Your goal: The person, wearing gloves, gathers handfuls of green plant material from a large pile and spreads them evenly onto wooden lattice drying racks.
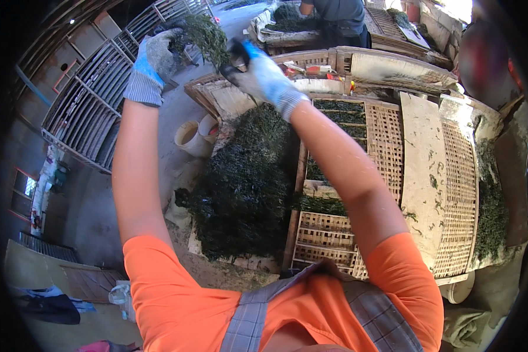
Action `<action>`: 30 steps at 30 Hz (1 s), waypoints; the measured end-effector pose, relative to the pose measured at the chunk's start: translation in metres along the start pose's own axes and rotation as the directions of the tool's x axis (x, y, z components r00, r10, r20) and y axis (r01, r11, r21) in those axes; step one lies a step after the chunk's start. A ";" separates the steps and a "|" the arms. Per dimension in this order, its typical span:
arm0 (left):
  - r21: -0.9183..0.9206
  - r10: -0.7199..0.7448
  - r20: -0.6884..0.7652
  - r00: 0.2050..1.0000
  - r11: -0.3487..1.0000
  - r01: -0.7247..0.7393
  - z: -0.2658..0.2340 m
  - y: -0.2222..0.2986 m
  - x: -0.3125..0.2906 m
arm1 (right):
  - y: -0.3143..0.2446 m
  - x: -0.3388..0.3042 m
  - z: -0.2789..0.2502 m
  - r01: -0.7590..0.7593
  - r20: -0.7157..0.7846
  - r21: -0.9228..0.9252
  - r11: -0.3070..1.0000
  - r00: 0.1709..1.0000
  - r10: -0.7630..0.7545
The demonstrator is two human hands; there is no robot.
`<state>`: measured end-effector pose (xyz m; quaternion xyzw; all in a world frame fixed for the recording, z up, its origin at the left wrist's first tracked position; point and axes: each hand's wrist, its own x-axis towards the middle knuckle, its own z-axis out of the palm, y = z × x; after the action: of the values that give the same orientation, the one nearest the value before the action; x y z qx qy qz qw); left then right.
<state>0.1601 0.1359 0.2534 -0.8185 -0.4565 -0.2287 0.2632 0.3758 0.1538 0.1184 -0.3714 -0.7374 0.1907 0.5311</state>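
Observation:
My left hand point(155, 61), in a grey and blue work glove with dark fingers, is raised at the upper left. It is closed on a clump of dark green seaweed point(206, 40), which hangs out to the right. Beside the clump's lower end is my right hand point(257, 71), gloved in the same way and blurred by motion. Its dark thumb and fingers look apart, and whether they touch the strands is unclear. Below both hands spreads a big heap of wet seaweed point(240, 182) on a pale sheet.
Right of the heap lie woven slatted frames point(384, 146) with strips of seaweed and a pale board point(421, 182). Buckets point(189, 136) stand at the heap's left, near a slatted metal rack point(91, 97). A person point(340, 20) in dark clothes works beyond, by another seaweed pile point(293, 19).

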 end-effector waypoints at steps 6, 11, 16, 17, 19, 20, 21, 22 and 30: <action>0.158 -0.017 -0.248 0.969 0.986 0.058 -0.029 0.004 -0.024 | 0.090 -0.116 0.122 -0.121 0.403 -0.504 0.855 0.843 0.357; -0.494 -0.090 -0.223 0.971 0.869 -0.033 -0.012 -0.008 -0.035 | 0.174 -0.264 0.133 -0.020 0.722 -0.674 0.739 0.195 0.664; -0.505 0.076 -0.224 0.972 0.844 -0.182 0.042 0.069 -0.070 | 0.107 -0.231 0.059 -0.669 0.481 0.550 0.499 0.743 0.465; -0.643 0.023 -0.172 0.985 0.755 -0.130 0.064 0.090 -0.083 | 0.072 -0.218 0.033 -0.652 0.618 0.757 -0.038 0.696 0.366; -0.665 0.091 -0.178 0.980 0.723 -0.188 0.083 0.136 -0.104 | 0.038 -0.214 -0.010 -0.484 0.609 0.776 -0.405 0.743 0.279; -0.564 0.209 -0.236 0.949 0.765 -0.309 0.091 0.162 -0.109 | 0.035 -0.218 -0.033 -0.410 0.562 0.792 -0.452 0.780 0.276; -0.962 -0.081 -0.018 0.997 0.274 0.005 0.122 0.196 -0.120 | 0.056 -0.233 -0.057 -0.390 0.304 0.777 0.494 0.920 0.248; -0.892 -0.180 0.336 0.924 -0.377 0.251 0.160 0.229 -0.141 | 0.078 -0.247 -0.069 -0.402 0.273 0.592 0.699 0.916 0.295; -0.745 0.542 0.316 0.778 0.650 -0.150 0.318 0.284 -0.306 | 0.129 -0.376 -0.133 -0.101 0.221 -0.808 0.581 0.862 0.457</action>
<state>0.3032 0.0210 -0.2386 -0.9595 -0.2191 -0.0959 -0.1489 0.6035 -0.0589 -0.1619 -0.6280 -0.7694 0.0119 0.1161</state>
